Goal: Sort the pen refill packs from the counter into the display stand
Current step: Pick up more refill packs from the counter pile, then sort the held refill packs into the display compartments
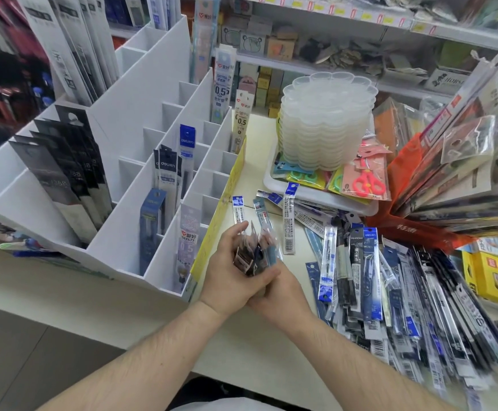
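Both your hands meet over the worktop (pixel 259 336), just in front of the white display stand (pixel 129 120). Your left hand (pixel 230 271) has its grip curled round a small bundle of refill packs (pixel 255 250), the fingers wrapped along the bundle's left side. Your right hand (pixel 277 292) closes in from below, its thumb laid across the bundle's lower end; the grip grasps the same packs. The bundle is blurred, so a count cannot be made.

Loose refill packs (pixel 369 277) lie in a wide heap on the worktop to your right, several fanned toward the stand. Two single packs (pixel 289 221) lie apart, just beyond your hands.

The stand holds dark packs (pixel 73 173) in its left column, blue-topped packs (pixel 167 173) in the middle column, and a pale pack marked 0.5 (pixel 187 241) in a near slot. Many compartments are unfilled.

A stack of clear scalloped trays (pixel 327 120) stands behind the heap, pink scissors (pixel 369 182) just beside it.
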Demonstrator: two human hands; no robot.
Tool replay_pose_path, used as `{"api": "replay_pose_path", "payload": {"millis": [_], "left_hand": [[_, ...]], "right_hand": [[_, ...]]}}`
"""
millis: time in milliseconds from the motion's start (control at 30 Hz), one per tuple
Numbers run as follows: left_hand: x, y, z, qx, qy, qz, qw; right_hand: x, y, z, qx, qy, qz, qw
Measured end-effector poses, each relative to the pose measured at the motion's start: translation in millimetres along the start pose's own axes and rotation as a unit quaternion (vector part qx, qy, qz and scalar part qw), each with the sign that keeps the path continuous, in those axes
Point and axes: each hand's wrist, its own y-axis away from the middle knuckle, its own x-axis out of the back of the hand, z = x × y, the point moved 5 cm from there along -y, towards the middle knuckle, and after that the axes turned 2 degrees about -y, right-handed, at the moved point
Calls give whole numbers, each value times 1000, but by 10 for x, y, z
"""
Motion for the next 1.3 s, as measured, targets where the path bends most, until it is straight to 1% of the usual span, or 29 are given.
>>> {"api": "replay_pose_path", "payload": {"millis": [100,200,267,333,367,400,433,500,533,567,633,700,733,800,867,933,1000,1067,1133,1233,1300], "left_hand": [[7,4,29,-8,-5,0,1000],[-72,40,-70,28,-11,-45,999],[-118,57,-147,52,-17,-54,997],[-153,40,-187,68,-27,-41,997],[-166,24,-177,74,-30,-32,996],[-175,6,-155,80,-24,-25,996],[-171,-13,-101,92,-8,-19,996],[-117,-77,82,113,69,-2,991],[-75,-124,200,121,128,-1,984],[-28,-174,316,134,187,-9,973],[43,-262,540,158,286,-48,944],[91,-312,716,166,330,-97,925],[112,-331,777,168,338,-115,919],[146,-359,860,168,329,-140,919],[182,-365,922,166,298,-152,928],[224,-325,954,169,279,-151,933],[251,-268,970,171,269,-151,936],[258,-226,961,170,248,-137,944],[268,-231,948,182,229,-103,951],[299,-278,925,201,214,-69,954],[327,-290,931,213,209,-49,953]], "right_hand": [[19,-28,-15,-13,2,20,1000],[20,-45,-29,-56,-26,31,998],[27,-30,-29,-90,7,23,996],[20,-17,6,-110,51,12,993],[14,-14,4,-111,52,8,992],[19,-21,-32,-108,68,6,992],[25,-49,-69,-82,97,12,992],[64,-90,-198,-2,182,23,983],[127,-80,-308,18,172,24,985],[207,-66,-403,22,134,16,991],[371,-10,-585,-10,15,-24,1000],[465,42,-730,-40,-60,-71,995],[490,61,-812,-42,-79,-81,993],[507,65,-958,-24,-107,-68,992],[488,55,-1062,-12,-156,-60,986],[461,61,-1124,-18,-211,-61,975],[463,77,-1171,-22,-236,-55,970],[481,78,-1186,-28,-226,-40,973],[491,71,-1184,-35,-204,-23,978],[558,47,-1143,-62,-140,20,988],[613,43,-1113,-83,-132,38,987]]}}
